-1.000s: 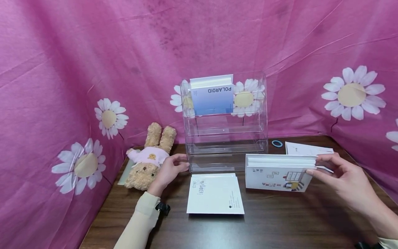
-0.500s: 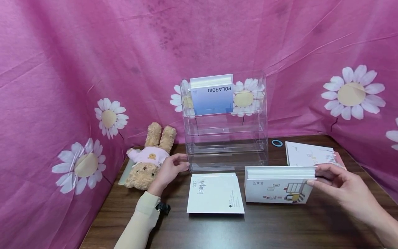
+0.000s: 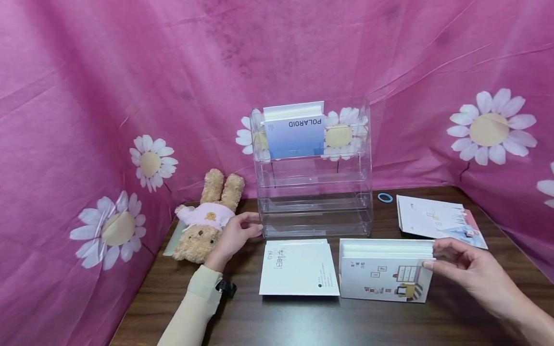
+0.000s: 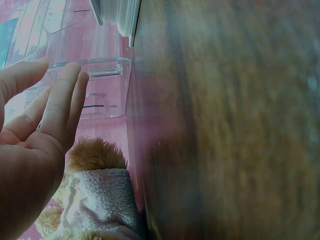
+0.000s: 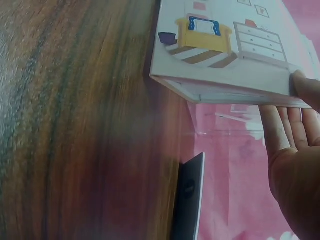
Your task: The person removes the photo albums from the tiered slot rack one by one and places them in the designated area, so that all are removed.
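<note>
My right hand [image 3: 480, 274] pinches the right side of a white album [image 3: 385, 278] with a furniture drawing, thumb on the front cover and fingers behind; it stands upright on the table. In the right wrist view the thumb presses the album's cover [image 5: 225, 60]. My left hand [image 3: 233, 240] has relaxed, extended fingers at the lower left edge of a clear tiered rack [image 3: 316, 221]. The left wrist view shows the hand [image 4: 40, 130] holding nothing. A blue POLAROID album [image 3: 296, 137] stands in the rack's top tier. Another white album [image 3: 298, 269] lies in front of the rack.
A teddy bear [image 3: 207, 216] in a pink top lies left of the rack, over a pale green item [image 3: 174, 240]. At the right are a blue ring [image 3: 384, 198] and a white album [image 3: 437, 218] with a pink and blue print. Pink flowered cloth [image 3: 411, 48] surrounds the table.
My right hand has brought the furniture-print album down and toward me, close to the white album lying flat. More of the album behind it shows. My left hand has stayed by the rack.
</note>
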Demonstrator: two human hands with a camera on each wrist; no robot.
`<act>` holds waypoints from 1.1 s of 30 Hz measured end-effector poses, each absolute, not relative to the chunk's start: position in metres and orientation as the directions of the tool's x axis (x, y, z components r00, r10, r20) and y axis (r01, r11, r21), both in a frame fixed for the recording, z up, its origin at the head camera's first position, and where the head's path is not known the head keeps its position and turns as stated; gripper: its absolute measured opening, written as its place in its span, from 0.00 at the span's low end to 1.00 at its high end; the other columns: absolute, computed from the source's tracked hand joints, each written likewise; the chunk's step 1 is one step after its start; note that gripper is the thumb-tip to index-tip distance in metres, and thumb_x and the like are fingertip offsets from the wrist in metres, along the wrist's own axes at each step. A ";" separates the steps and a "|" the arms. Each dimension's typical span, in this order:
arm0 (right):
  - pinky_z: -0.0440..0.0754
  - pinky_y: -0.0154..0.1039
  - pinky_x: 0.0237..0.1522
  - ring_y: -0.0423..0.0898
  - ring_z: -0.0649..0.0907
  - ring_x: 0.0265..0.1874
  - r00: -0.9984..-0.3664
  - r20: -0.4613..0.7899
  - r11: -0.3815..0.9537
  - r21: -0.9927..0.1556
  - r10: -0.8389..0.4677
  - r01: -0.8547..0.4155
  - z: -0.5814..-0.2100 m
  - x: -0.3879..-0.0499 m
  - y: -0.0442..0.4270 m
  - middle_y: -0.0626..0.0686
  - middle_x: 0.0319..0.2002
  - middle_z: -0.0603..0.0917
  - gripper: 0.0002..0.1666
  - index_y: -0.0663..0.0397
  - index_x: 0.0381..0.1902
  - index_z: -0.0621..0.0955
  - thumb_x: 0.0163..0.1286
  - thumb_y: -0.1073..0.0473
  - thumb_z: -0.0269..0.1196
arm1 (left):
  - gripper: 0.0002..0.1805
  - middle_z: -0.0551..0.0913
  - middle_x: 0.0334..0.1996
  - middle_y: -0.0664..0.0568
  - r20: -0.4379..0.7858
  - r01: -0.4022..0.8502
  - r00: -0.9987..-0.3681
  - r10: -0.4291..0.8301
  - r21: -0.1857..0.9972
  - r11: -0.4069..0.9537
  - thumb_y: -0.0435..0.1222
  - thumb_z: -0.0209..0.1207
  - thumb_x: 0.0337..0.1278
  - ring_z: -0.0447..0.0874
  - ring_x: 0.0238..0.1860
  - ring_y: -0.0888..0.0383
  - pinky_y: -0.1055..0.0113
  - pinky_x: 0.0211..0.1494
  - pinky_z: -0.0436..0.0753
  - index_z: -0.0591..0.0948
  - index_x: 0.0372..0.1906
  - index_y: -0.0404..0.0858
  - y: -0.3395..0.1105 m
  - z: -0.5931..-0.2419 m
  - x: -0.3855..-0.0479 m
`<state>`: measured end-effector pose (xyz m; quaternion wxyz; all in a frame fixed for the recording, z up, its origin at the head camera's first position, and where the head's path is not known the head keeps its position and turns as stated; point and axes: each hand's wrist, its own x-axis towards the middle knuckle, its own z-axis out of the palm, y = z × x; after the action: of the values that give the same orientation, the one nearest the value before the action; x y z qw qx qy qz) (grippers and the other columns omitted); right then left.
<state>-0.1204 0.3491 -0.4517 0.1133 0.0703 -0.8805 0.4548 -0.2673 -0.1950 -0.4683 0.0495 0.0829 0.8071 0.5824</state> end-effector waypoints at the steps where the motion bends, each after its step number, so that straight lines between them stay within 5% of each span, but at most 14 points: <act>1: 0.69 0.41 0.26 0.39 0.74 0.25 -0.967 0.255 0.579 -0.785 -0.021 -0.220 -0.452 -0.121 0.350 0.31 0.33 0.85 0.20 0.44 0.53 0.87 0.69 0.69 0.77 | 0.21 0.89 0.62 0.32 0.018 0.078 -0.981 0.191 0.947 0.312 0.30 0.69 0.75 0.91 0.51 0.54 0.68 0.55 0.93 0.84 0.68 0.29 -0.195 -0.468 -0.267; 16: 0.84 0.21 0.45 0.25 0.89 0.47 -0.985 0.122 0.497 -0.851 -0.125 -0.168 -0.463 -0.135 0.357 0.27 0.47 0.92 0.19 0.50 0.58 0.88 0.75 0.73 0.70 | 0.21 0.91 0.60 0.36 0.002 0.059 -0.984 0.178 0.948 0.313 0.29 0.70 0.73 0.90 0.49 0.57 0.67 0.54 0.93 0.85 0.67 0.31 -0.195 -0.470 -0.269; 33: 0.86 0.22 0.44 0.27 0.90 0.44 -0.992 0.065 0.468 -0.877 -0.107 -0.108 -0.466 -0.143 0.359 0.31 0.43 0.94 0.22 0.39 0.56 0.90 0.76 0.72 0.71 | 0.22 0.90 0.61 0.32 -0.002 0.054 -0.983 0.185 0.954 0.295 0.28 0.69 0.74 0.91 0.50 0.56 0.67 0.56 0.93 0.84 0.68 0.28 -0.195 -0.469 -0.269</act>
<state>-0.1432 0.3588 -0.4658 0.0006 0.0629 -0.8568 0.5118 -0.2687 -0.1948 -0.4685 0.0557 0.0745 0.8029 0.5889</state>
